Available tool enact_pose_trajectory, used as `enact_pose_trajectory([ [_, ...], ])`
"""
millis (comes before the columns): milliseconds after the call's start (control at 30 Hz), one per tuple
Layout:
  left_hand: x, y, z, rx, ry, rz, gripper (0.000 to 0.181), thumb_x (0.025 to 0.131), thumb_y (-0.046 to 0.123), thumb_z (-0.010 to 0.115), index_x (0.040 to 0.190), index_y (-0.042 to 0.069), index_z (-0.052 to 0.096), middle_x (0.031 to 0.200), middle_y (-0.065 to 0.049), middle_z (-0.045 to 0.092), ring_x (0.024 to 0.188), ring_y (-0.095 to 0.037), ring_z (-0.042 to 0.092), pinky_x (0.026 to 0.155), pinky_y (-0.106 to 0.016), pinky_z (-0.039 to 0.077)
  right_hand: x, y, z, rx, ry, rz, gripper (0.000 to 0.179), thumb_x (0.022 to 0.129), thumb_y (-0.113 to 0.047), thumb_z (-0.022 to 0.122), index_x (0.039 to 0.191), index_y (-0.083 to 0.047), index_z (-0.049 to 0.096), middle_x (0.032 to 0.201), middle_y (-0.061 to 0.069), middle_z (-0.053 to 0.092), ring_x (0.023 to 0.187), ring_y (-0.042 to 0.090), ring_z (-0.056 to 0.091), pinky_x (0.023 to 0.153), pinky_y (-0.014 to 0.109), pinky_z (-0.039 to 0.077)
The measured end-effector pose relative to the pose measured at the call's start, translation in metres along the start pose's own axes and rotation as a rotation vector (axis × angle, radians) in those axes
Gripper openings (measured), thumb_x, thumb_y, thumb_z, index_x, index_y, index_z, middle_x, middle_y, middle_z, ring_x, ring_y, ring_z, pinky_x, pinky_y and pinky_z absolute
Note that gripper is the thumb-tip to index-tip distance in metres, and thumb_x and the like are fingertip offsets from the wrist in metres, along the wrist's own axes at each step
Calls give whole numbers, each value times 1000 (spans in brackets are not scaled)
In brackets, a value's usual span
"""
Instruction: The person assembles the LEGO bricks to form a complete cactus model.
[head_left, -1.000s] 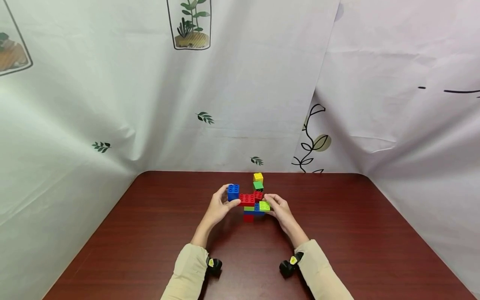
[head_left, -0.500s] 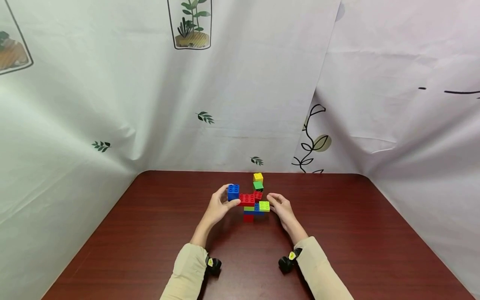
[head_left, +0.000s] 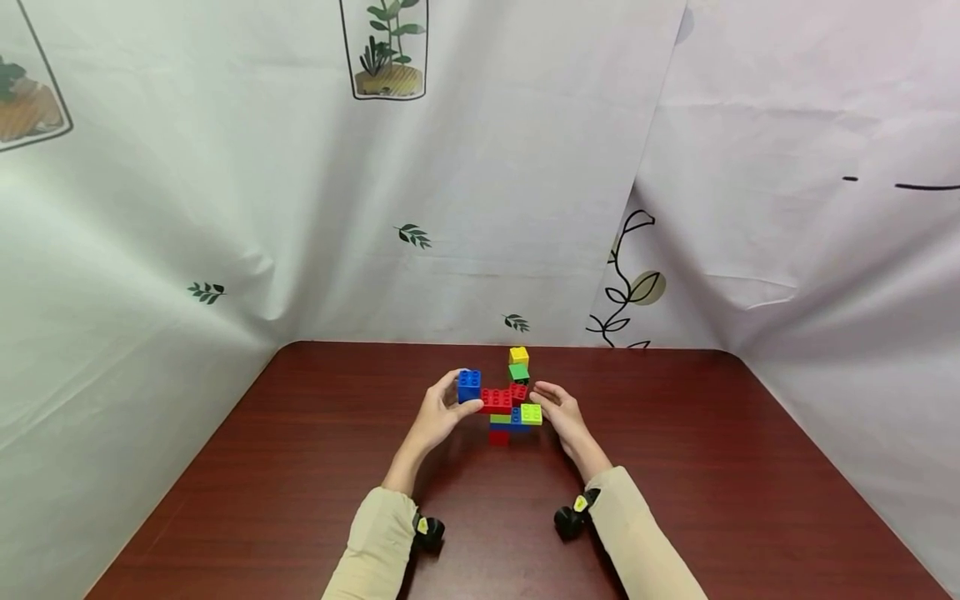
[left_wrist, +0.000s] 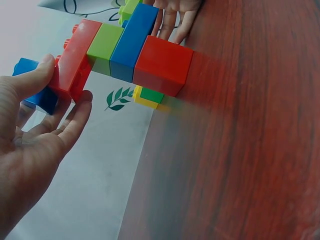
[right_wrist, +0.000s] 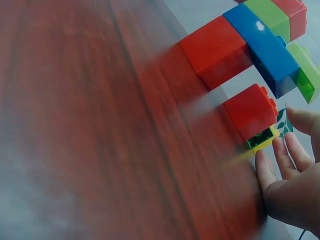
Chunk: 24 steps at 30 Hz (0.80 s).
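My left hand [head_left: 442, 412] grips the left end of a joined toy-brick build, thumb on a long red brick [left_wrist: 75, 57] and fingers behind it. A blue brick [head_left: 468, 383] sits on that end. Below the red one are a lime brick [left_wrist: 105, 47], a long blue brick [left_wrist: 134, 42] and, at the bottom, another red brick [left_wrist: 165, 62] standing on the table. A second lime brick [head_left: 531, 414] is on the long blue brick's right end. Beside it, holding nothing, is my right hand [head_left: 562, 415], its fingers [right_wrist: 284, 157] loosely extended.
Behind the build stand a separate red brick [right_wrist: 252, 112], a green brick [head_left: 518, 372] and a yellow brick [head_left: 519, 355] near the table's far edge. The brown table [head_left: 300, 483] meets a white printed cloth [head_left: 480, 167] at the back.
My right hand has let go of the lime brick at the right end and drawn slightly away from it. My left hand keeps its grip, and the build has stayed in place.
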<state>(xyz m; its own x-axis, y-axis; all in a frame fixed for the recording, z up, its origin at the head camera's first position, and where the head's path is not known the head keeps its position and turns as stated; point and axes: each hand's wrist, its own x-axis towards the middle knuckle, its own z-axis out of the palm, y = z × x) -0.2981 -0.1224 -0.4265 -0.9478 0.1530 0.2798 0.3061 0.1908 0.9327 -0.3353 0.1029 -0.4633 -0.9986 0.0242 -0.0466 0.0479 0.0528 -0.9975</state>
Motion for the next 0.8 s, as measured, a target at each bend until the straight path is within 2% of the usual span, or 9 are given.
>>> enact_pose_trajectory([
  [200,0,-1,-1,-12,9,-4,50,88,9,70,135,7,52,117,-18,65,106,-28,63,97,-48,53,9,-4,-2,-5,-28,17,51,99,-24,57,142,-1,45,146,23,45,136,36,44,113,49,38],
  [433,2,-2,-2,-12,0,-10,51,89,10,70,136,7,51,117,-18,64,106,-26,62,97,-47,53,24,-4,-6,-118,-75,-65,59,95,-40,61,140,-3,48,137,22,53,125,33,55,105,48,47],
  [600,2,-2,-3,0,8,-1,50,89,11,70,135,6,51,117,-19,64,105,-27,63,97,-47,53,37,-7,4,-181,-50,-24,52,99,-31,55,142,-4,46,140,23,51,127,35,53,106,49,46],
  [800,1,-3,-1,9,-8,10,50,90,11,69,135,4,50,120,-22,63,107,-28,62,98,-46,53,43,-10,12,-254,-22,-4,51,101,-28,53,144,-2,44,140,23,50,118,34,57,101,43,50],
])
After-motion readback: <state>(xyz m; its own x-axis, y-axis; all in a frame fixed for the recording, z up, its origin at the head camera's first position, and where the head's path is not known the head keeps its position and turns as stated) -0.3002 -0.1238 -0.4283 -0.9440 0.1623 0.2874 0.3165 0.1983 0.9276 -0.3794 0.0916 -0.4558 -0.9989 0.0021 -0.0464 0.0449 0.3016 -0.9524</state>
